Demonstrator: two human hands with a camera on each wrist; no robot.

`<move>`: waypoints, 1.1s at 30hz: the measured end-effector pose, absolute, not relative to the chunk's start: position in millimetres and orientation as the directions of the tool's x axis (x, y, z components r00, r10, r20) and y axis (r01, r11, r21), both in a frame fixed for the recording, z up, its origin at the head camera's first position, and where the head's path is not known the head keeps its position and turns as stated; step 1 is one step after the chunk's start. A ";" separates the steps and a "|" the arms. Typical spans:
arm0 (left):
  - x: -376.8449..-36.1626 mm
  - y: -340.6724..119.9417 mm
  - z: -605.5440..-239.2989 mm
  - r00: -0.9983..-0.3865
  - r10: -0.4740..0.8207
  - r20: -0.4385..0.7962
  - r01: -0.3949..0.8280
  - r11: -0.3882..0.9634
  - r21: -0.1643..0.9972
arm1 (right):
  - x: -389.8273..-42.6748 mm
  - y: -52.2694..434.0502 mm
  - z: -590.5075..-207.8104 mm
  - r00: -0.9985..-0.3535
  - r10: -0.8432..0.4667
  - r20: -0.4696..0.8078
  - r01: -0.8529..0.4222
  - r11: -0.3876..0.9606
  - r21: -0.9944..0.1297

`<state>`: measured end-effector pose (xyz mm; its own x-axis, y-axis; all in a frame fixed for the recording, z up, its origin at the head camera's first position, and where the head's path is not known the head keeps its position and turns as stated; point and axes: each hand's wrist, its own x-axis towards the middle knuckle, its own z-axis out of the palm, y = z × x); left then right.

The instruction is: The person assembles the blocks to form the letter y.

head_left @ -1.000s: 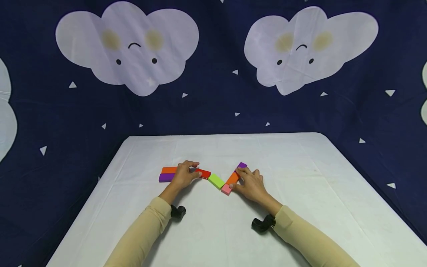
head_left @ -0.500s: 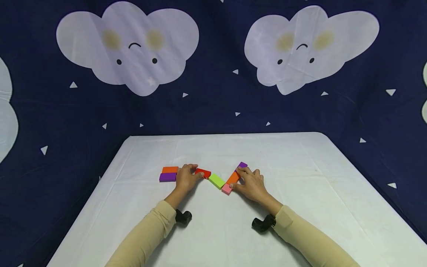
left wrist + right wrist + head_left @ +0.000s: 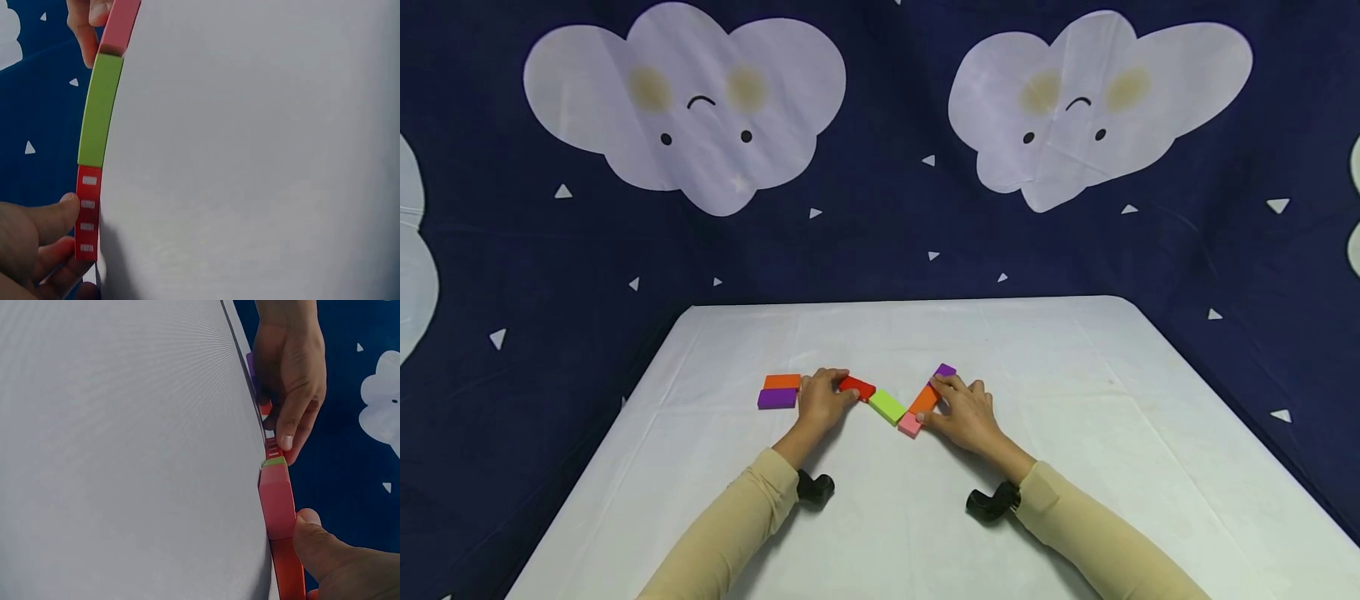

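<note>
My left hand (image 3: 822, 408) pinches the left end of a red block (image 3: 859, 387), which has a row of small white squares along its side (image 3: 88, 204). A lime green block (image 3: 887, 407) touches the red one end to end and slopes down to a pink block (image 3: 909, 426). From the pink block an orange block (image 3: 923, 401) and a purple block (image 3: 946, 370) run up to the right, forming a V shape. My right hand (image 3: 967, 417) holds the orange block, its thumb near the pink joint and its fingertips near the purple end.
Left of my left hand, a second orange block (image 3: 782, 382) lies against a second purple block (image 3: 777, 399). Everything lies on a white-covered table (image 3: 880, 517). A dark blue cloth with clouds (image 3: 880, 167) hangs behind it.
My left hand has shifted slightly right, uncovering more of the orange and purple pair. The red block has moved a touch against the green one. My right hand stays in place.
</note>
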<state>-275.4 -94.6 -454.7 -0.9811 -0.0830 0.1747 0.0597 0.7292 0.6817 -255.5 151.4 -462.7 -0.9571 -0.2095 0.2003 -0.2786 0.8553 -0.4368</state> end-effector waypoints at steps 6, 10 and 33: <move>-283.0 -97.2 -455.7 -0.987 -0.019 0.160 0.100 0.706 0.701 | -256.1 151.5 -463.6 -0.957 -0.210 0.200 -0.279 0.856 -0.435; -288.5 -98.5 -454.6 -0.990 0.012 0.140 0.108 0.697 0.709 | -256.8 151.3 -463.6 -0.958 -0.208 0.195 -0.274 0.860 -0.431; -297.8 -99.9 -450.1 -0.988 0.145 0.061 0.143 0.662 0.735 | -256.3 152.0 -466.4 -0.957 -0.210 0.199 -0.278 0.858 -0.431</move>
<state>-297.8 -99.9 -450.1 -0.9875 0.1451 0.0610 0.1427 0.6624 0.7355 -256.3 152.0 -466.4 -0.9572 -0.2098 0.1994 -0.2779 0.8584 -0.4312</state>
